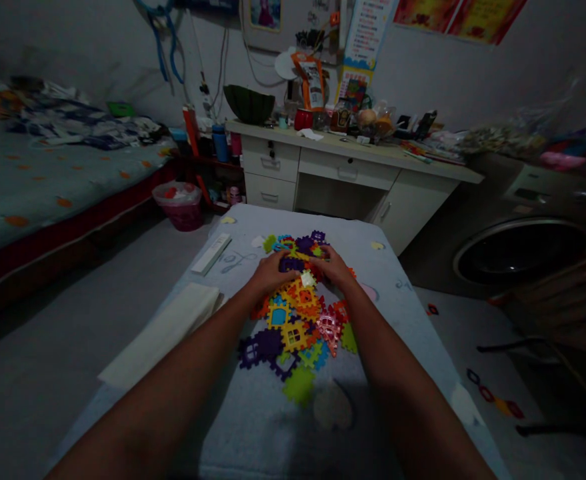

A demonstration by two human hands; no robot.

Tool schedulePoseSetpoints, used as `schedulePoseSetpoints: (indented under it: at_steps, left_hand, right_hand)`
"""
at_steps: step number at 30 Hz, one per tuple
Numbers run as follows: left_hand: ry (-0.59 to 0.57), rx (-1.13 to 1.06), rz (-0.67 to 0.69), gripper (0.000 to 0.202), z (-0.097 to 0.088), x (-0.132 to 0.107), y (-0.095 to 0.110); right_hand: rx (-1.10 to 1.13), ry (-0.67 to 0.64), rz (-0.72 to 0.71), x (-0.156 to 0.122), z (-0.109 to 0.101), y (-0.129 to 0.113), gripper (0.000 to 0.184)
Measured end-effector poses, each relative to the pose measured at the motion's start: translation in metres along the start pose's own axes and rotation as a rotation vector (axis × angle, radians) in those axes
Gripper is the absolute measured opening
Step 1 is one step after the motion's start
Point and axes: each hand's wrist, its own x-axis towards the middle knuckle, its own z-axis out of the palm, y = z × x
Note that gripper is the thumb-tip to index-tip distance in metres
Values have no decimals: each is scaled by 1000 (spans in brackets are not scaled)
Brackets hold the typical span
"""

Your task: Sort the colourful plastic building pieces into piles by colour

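A heap of colourful plastic interlocking tiles with toothed edges [294, 337] lies on the cloth-covered table. My left hand [271, 272] reaches into its far part, thumb and fingers apart around a purple tile [291, 265]. Opposite it, my right hand [333, 268] rests at the heap's right side with curved, parted fingers. I cannot tell whether either hand grips a tile. Between the hands sits a pale whitish tile [307, 278]. Nearer me are a yellow window tile [294, 336], a pink pointed tile [329, 325] and a lime green tile [299, 385].
On the table's left side lie a long white box [211, 254] and a folded cream cloth [165, 333]. Beyond the table stands a white desk [273, 157] bearing many items. A bed [63, 180], a pink bin [180, 210] and a washing machine [517, 227] surround it.
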Motion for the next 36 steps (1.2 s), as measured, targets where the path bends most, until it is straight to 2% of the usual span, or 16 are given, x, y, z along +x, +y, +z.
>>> schedulePoseSetpoints:
  at_steps: [3,5,9,11,14,16,18,20,22,25,29,32,36]
  left_hand:
    - [20,-115,5,74,3,2,2]
    - [29,-196,33,68,4,3,4]
    - [51,-345,168,54,2,0,16]
    - [14,-410,237,49,-2,-8,27]
    - [-60,-395,312,44,-16,-28,42]
    - [-56,-343,303,46,-28,-44,45]
    - [-44,-187,319,51,-41,-62,39]
    - [-68,-9,302,71,-51,-82,28]
    - [-153,134,218,101,-55,-103,14]
    - [-302,288,142,133,-49,-131,-1]
    - [-333,423,99,143,-29,-149,-5]
    - [-258,425,161,135,-16,-147,-3]
    - [-138,404,233,120,-7,-136,-1]
  right_hand:
    - [208,-80,59,-9,1,-9,57]
    - [258,-87,38,-14,1,-16,49]
    - [294,-109,-74,-26,-3,-34,38]
    - [301,-173,-153,-35,-7,-44,34]
    - [340,-290,-220,-53,-22,-50,35]
    - [297,-315,-231,-67,-38,-47,39]
    - [139,-283,-249,-82,-57,-38,50]
    - [-68,-255,-253,-100,-74,-24,72]
    - [-249,-293,-219,-119,-85,-10,101]
    - [-422,-401,-153,-148,-85,8,130]
    - [-516,-462,-150,-170,-64,14,138]
    - [-525,-411,-205,-169,-51,8,131]
    - [-448,-325,-311,-156,-47,-2,103]
